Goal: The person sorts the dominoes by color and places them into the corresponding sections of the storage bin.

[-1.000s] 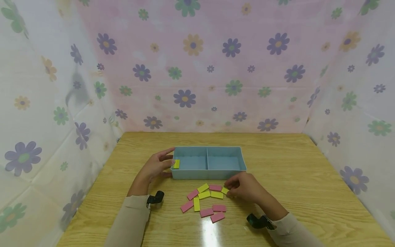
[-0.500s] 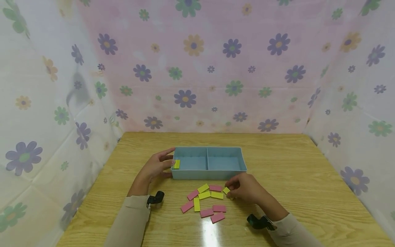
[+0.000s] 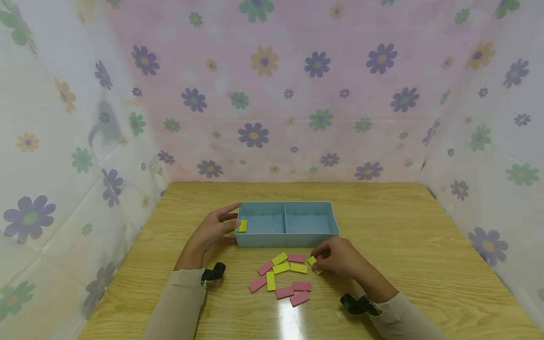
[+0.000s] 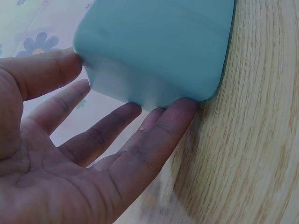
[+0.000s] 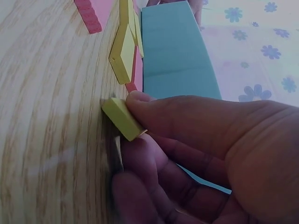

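My right hand [image 3: 340,257] pinches a small yellow rectangular block [image 5: 122,119] between thumb and fingers, close to the table. Below it a pale edge [image 5: 117,151] shows by the fingertips; the head view has more yellow there, partly hidden. My left hand [image 3: 214,229] touches the left end of a light blue two-compartment box [image 3: 261,240] with spread, fairly straight fingers [image 4: 100,135]. One yellow block [image 3: 243,225] is in the box's left compartment, near that end. Before the box lie several yellow blocks [image 3: 299,268] and pink blocks [image 3: 284,293].
The wood-grain table [image 3: 382,212] carries the box and the loose blocks. A divider [image 3: 284,217] splits the box in two. Flower-patterned cloth [image 3: 293,108] hangs behind the table and along both sides.
The yellow block at my right fingertips has shifted slightly right and turned, apart from the pink block beside it. My left hand and the box have stayed in place.
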{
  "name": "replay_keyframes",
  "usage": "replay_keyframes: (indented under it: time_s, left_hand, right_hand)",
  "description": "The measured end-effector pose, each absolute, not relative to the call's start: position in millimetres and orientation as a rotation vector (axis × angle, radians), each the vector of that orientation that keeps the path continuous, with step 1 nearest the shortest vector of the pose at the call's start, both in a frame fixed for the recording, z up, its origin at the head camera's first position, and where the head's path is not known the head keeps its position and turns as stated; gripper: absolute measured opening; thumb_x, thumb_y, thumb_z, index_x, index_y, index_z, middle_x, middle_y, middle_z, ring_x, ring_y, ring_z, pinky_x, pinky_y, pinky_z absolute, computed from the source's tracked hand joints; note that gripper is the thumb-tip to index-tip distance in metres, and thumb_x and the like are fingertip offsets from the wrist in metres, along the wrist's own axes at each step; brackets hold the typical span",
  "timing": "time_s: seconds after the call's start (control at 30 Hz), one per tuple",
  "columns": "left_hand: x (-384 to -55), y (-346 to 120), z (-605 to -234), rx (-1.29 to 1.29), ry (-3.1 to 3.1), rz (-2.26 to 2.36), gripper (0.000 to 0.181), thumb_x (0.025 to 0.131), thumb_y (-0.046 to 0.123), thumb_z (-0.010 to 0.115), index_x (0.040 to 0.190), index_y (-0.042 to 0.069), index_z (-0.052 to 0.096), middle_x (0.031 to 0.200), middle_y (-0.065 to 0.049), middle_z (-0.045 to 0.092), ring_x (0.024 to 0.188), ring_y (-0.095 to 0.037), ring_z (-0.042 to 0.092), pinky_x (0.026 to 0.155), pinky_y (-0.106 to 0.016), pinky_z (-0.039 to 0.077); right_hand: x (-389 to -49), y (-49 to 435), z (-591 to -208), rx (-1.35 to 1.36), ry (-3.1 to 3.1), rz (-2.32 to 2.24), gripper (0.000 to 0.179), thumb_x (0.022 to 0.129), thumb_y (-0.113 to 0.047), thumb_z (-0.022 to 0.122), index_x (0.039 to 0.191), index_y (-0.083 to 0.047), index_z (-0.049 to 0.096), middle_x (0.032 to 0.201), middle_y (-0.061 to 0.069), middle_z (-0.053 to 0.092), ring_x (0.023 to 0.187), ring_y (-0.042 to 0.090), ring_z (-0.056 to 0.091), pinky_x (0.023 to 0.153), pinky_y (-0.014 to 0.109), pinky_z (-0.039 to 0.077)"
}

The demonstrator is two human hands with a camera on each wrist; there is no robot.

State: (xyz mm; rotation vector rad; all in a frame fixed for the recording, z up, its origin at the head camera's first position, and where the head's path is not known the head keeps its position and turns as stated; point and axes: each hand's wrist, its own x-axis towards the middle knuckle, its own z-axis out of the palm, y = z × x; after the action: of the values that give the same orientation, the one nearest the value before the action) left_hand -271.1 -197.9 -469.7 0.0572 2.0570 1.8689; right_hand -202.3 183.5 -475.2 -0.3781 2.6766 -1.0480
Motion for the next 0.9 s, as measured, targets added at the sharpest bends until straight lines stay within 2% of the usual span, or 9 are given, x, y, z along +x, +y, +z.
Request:
replay_keyframes:
  time_s: [0.23, 0.47, 0.7, 0.9]
  left_hand:
    - [-270.9, -198.0, -468.6, 0.052, 2.066, 1.863, 0.062, 0.103, 0.013, 0.066, 0.157, 0.035, 0.045, 0.162, -0.015, 0.040, 0.139, -0.040, 0.052, 0.092, -0.057, 0.059]
    - [-269.8, -198.2, -469.4, 0.037, 2.068, 1.868, 0.062, 0.102, 0.013, 0.067, 0.156, 0.036, 0.047, 0.161, -0.015, 0.041, 0.140, -0.039, 0.052, 0.091, -0.056, 0.060]
    - [-271.5, -198.5, -470.1, 0.052, 2.061, 1.866, 0.063, 0.102, 0.014, 0.067, 0.157, 0.036, 0.046, 0.162, -0.015, 0.040, 0.140, -0.039, 0.051, 0.092, -0.055, 0.060]
    - [-272.4, -199.4, -470.8, 0.058, 2.070, 1.859, 0.063, 0.102, 0.015, 0.068, 0.156, 0.036, 0.046, 0.161, -0.015, 0.042, 0.140, -0.039, 0.052, 0.091, -0.055, 0.060]
  right_hand:
    - [-199.8, 183.2, -469.3, -0.344, 2.687, -1.060, 0.021, 0.080, -0.021, 0.091, 0.097, -0.012, 0.082, 0.080, -0.005, 0.070, 0.075, 0.013, 0.059, 0.064, 0.027, 0.050]
    - [-200.2, 183.2, -467.4, -0.333, 2.710, -1.045, 0.020, 0.081, -0.021, 0.090, 0.097, -0.013, 0.082, 0.082, -0.005, 0.071, 0.074, 0.012, 0.061, 0.062, 0.027, 0.051]
    - [-203.8, 183.3, -461.2, -0.309, 2.733, -1.039, 0.016, 0.082, -0.024, 0.088, 0.095, -0.018, 0.083, 0.082, -0.007, 0.072, 0.075, 0.010, 0.063, 0.064, 0.027, 0.053]
    - [-204.8, 181.4, -452.7, -0.327, 2.704, -1.086, 0.019, 0.083, -0.026, 0.087, 0.098, -0.015, 0.083, 0.084, -0.005, 0.074, 0.076, 0.011, 0.065, 0.065, 0.028, 0.056]
